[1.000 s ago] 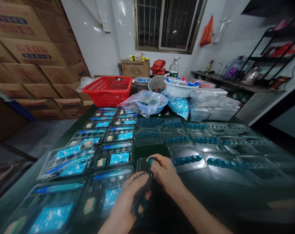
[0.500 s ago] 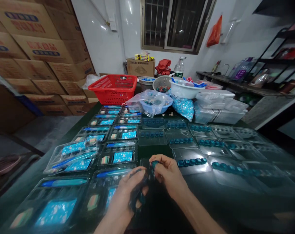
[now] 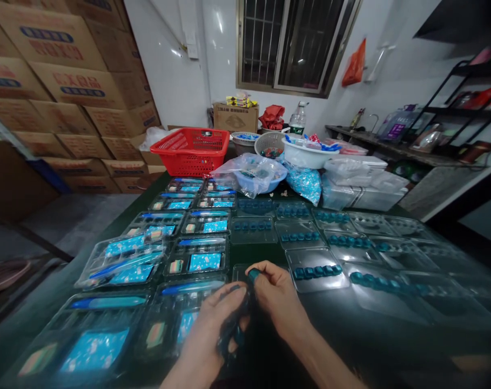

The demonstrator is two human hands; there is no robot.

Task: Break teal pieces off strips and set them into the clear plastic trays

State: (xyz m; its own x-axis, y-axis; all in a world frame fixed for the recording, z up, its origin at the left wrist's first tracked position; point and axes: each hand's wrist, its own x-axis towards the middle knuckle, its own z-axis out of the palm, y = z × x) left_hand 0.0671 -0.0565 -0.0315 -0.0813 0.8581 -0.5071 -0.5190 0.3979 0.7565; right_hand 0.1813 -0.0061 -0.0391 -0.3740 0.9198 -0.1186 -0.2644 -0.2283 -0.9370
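Note:
My left hand [image 3: 207,329] is curled around several dark teal, glossy block-like pieces [image 3: 231,332]; their exact kind is unclear. Between the thumb and fingers of my right hand [image 3: 278,294] is one similar teal piece [image 3: 253,274]. Both hands are over a clear plastic tray [image 3: 237,270], mostly hidden beneath them. To the right, a clear tray [image 3: 310,256] holds a row of teal pieces [image 3: 318,271]. At the left, a tray carries a blue pen [image 3: 107,302], a blue patterned packet [image 3: 95,350] and a striped pastel block [image 3: 38,359].
More clear trays cover the dark green table [image 3: 249,251] on both sides. Along its back stand a red basket [image 3: 192,151], a blue basin [image 3: 259,181] under plastic film, a white basin [image 3: 310,156] and stacked clear containers [image 3: 354,189]. Cardboard boxes [image 3: 75,81] rise at the left.
My right hand has shifted slightly left with its teal piece, which now sits more upright between the fingertips. My left hand keeps its handful. The camera view has tilted a little.

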